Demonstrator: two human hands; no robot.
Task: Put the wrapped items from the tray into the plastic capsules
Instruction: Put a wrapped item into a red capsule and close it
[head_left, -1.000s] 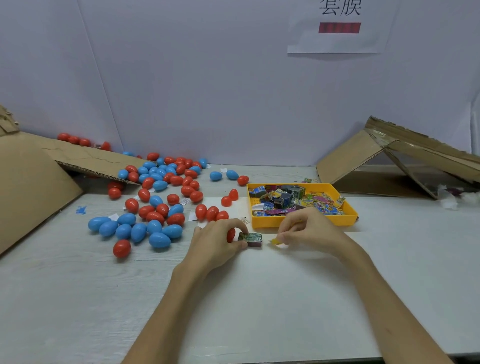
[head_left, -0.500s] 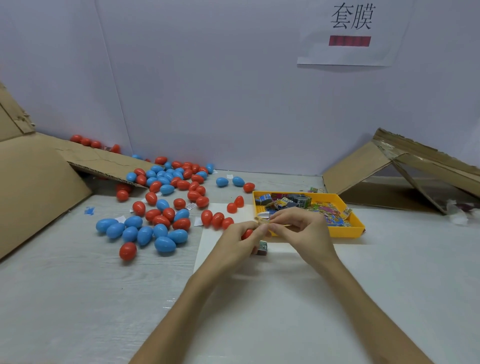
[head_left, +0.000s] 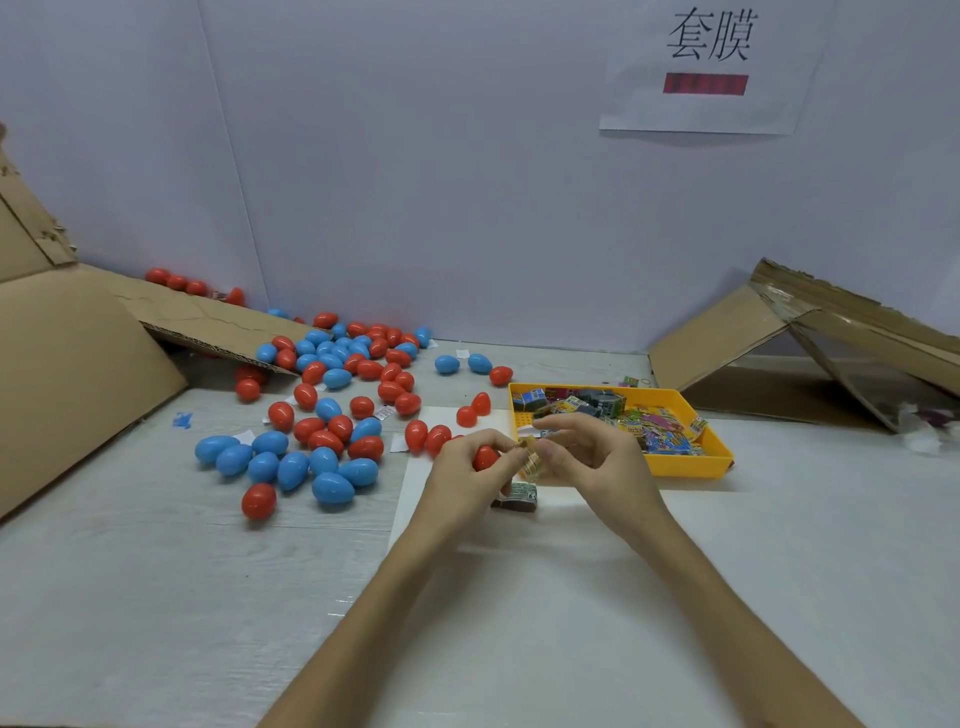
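A yellow tray (head_left: 719, 457) at centre right holds several colourful wrapped items (head_left: 602, 405). My left hand (head_left: 462, 475) and my right hand (head_left: 592, 462) meet just in front of the tray's left corner. Together they pinch a small yellowish rubber band (head_left: 531, 457) between their fingertips. A red capsule (head_left: 484, 458) shows between the fingers of my left hand; whether that hand holds it or it lies behind is unclear. One dark wrapped item (head_left: 517, 496) lies on the white sheet (head_left: 415, 499) right under my hands.
Many red and blue egg-shaped capsules (head_left: 322, 421) are scattered over the table's left and back. Cardboard pieces (head_left: 72, 374) lean at the far left, and a folded cardboard box (head_left: 810, 338) stands at the back right. A paper sign (head_left: 709, 67) hangs on the wall.
My left hand let go of the wrapped item on the sheet. Both hands rose and came together, taking hold of the small band between them.
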